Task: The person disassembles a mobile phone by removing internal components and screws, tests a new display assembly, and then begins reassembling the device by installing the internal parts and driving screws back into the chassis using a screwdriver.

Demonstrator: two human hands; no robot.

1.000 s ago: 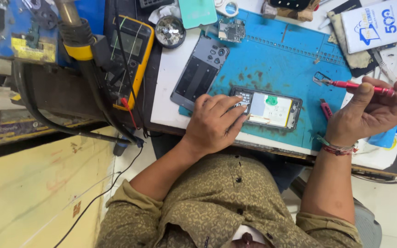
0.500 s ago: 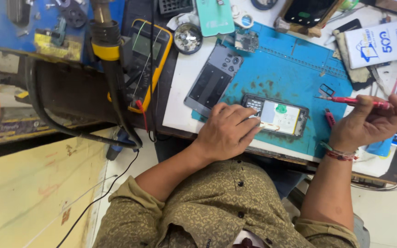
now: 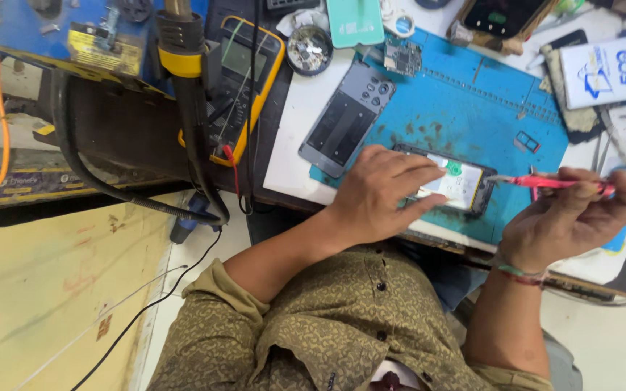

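An opened phone (image 3: 458, 185) with its inner parts exposed lies on a blue work mat (image 3: 465, 101). My left hand (image 3: 382, 192) rests on the phone's left end, fingers spread over it and holding it down. My right hand (image 3: 570, 217) grips a red-handled tweezers (image 3: 545, 181), whose tip points left and sits at the phone's right edge. A grey back cover (image 3: 345, 119) lies on the mat to the upper left of the phone.
A yellow multimeter (image 3: 244, 80) sits at the bench's left edge, next to a thick black hose (image 3: 190, 123). A small dish of parts (image 3: 309, 49), a circuit board (image 3: 403, 58), a teal phone cover (image 3: 355, 22) and a white box (image 3: 610, 69) lie farther back.
My right hand has brought the tweezers leftward, so its tip now meets the phone's right edge. My left hand has stayed on the phone. The view has shifted slightly.
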